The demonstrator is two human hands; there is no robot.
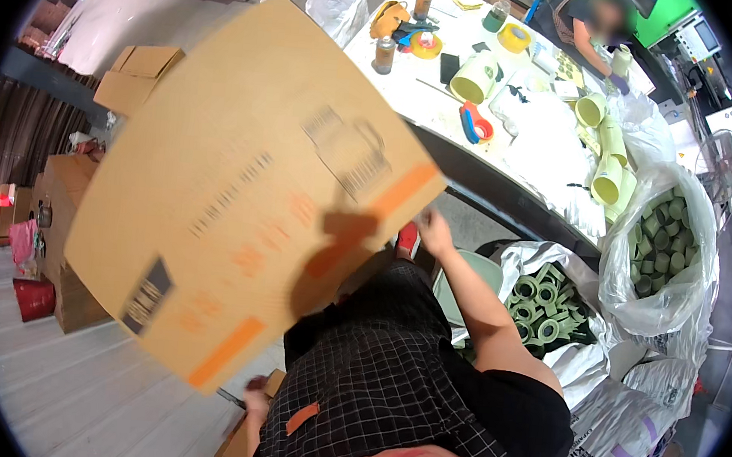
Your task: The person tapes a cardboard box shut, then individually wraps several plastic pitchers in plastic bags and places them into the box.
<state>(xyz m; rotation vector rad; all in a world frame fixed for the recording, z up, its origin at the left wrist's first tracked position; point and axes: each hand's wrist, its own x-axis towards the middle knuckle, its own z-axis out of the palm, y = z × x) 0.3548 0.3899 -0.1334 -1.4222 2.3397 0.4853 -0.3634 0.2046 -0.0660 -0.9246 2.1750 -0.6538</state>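
Note:
A large cardboard box, printed with orange and black marks, stands tilted in front of me and fills the left middle of the view. My right hand is closed at its right corner; the fingertips are partly hidden. Low on the left, my left hand has curled fingers beside a thin dark rod-like piece and a strip of brown cardboard. What that hand grips, if anything, cannot be made out. The box hides much of the floor ahead.
A white worktable holds pale green tubes, tape rolls and a red-and-blue tape dispenser. Bags of green parts stand right. Across the table, another person's gloved hand works. A red bucket sits left.

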